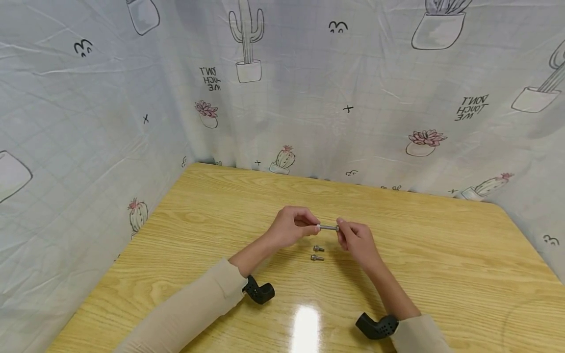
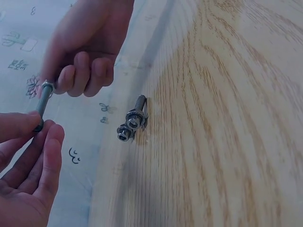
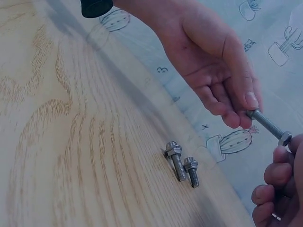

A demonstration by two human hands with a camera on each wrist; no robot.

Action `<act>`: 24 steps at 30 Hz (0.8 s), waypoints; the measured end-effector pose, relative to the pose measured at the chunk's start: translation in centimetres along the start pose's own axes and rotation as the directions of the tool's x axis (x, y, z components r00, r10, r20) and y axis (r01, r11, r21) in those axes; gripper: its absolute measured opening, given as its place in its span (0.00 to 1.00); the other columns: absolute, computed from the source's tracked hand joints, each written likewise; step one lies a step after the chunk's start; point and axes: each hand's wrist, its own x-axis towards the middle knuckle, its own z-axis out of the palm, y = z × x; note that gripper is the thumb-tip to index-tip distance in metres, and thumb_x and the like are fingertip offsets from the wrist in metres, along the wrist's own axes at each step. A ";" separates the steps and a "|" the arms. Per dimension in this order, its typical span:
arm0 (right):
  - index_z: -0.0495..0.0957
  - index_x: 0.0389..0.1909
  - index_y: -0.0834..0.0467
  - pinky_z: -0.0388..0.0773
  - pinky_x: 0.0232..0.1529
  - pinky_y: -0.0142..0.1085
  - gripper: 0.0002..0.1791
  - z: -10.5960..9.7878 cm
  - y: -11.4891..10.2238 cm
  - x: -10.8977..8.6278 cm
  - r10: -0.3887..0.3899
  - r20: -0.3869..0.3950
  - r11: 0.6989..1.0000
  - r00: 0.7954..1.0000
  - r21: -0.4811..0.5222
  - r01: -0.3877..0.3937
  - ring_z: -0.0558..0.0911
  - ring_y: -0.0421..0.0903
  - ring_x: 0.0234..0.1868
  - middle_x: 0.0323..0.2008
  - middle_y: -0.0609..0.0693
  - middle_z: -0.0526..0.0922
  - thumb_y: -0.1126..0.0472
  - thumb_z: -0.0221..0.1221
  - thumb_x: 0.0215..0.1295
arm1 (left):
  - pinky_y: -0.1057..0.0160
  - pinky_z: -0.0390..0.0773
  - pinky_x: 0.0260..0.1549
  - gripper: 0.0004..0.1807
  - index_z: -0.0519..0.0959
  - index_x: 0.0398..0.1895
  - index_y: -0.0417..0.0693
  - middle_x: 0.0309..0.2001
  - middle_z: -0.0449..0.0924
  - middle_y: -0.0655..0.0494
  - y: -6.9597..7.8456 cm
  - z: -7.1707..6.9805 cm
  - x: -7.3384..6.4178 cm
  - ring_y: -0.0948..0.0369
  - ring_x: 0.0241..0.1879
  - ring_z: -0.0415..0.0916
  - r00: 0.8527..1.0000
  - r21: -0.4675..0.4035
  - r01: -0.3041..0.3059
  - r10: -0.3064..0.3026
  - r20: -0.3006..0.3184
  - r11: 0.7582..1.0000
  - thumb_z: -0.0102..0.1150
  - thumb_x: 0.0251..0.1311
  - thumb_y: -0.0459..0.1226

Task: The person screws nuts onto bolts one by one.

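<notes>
Between my two hands a long silver bolt (image 1: 328, 227) runs roughly level above the table. My left hand (image 1: 291, 229) pinches its head end between thumb and fingers, which mostly cover the head. At the opposite end, a hex nut (image 3: 285, 138) sits on the bolt, and my right hand (image 1: 359, 241) pinches there with thumb and forefinger. The other right fingers are curled in, as the left wrist view shows. Just below the hands, two shorter socket-head bolts lie side by side, one bolt (image 3: 174, 161) slightly longer than the other bolt (image 3: 191, 171), each with a nut near its head.
The wood-grain table (image 1: 212, 220) spreads around the hands, with a bright light reflection near its front. A pale curtain (image 1: 309, 108) printed with cactus drawings hangs along the back and sides. Black curved mounts (image 1: 259, 290) sit on both wrists.
</notes>
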 end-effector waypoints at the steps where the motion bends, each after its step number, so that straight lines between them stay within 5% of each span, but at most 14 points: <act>1: 0.72 0.24 0.74 0.62 0.17 0.33 0.35 0.0 0.0 0.0 0.002 -0.006 1.000 1.000 -0.004 -0.002 0.61 0.40 0.14 0.12 0.49 0.65 0.45 0.43 0.77 | 0.64 0.83 0.38 0.04 0.85 0.36 0.43 0.37 0.85 0.48 0.0 0.0 0.0 0.62 0.34 0.84 1.000 -0.001 -0.002 0.002 -0.003 1.000 0.66 0.58 0.32; 6: 0.75 0.44 0.66 0.75 0.23 0.36 0.20 -0.4 0.4 -0.2 -0.070 -0.022 0.997 0.997 -0.015 0.070 0.76 0.48 0.23 0.32 0.58 0.78 0.51 0.47 0.76 | 0.55 0.84 0.39 0.04 0.85 0.36 0.43 0.35 0.86 0.49 -0.2 -0.2 -0.1 0.58 0.34 0.85 0.999 0.003 0.024 -0.024 -0.036 1.000 0.65 0.58 0.32; 11: 0.74 0.56 0.62 0.81 0.29 0.40 0.16 -0.6 0.5 -0.4 -0.211 0.024 0.976 0.977 -0.044 0.212 0.83 0.50 0.38 0.49 0.59 0.79 0.62 0.56 0.70 | 0.50 0.83 0.41 0.03 0.84 0.36 0.44 0.34 0.85 0.50 -0.4 -0.3 -0.1 0.51 0.38 0.85 0.997 -0.002 0.049 -0.049 -0.055 0.999 0.64 0.59 0.32; 16: 0.76 0.53 0.64 0.81 0.29 0.39 0.15 -0.6 0.4 -0.4 -0.224 0.020 0.973 0.974 -0.054 0.225 0.82 0.41 0.37 0.47 0.59 0.80 0.63 0.57 0.69 | 0.50 0.83 0.41 0.04 0.84 0.36 0.44 0.35 0.86 0.50 -0.5 -0.3 0.0 0.53 0.37 0.85 0.998 -0.017 0.055 -0.055 -0.043 0.998 0.65 0.59 0.32; 24: 0.78 0.46 0.64 0.78 0.26 0.38 0.14 -0.4 0.1 -0.2 -0.170 -0.010 0.983 0.985 -0.079 0.168 0.77 0.54 0.28 0.35 0.63 0.78 0.57 0.53 0.73 | 0.50 0.83 0.42 0.05 0.84 0.37 0.43 0.36 0.86 0.49 -0.2 -0.1 0.1 0.62 0.34 0.84 0.998 -0.025 0.044 -0.045 -0.035 0.999 0.64 0.59 0.32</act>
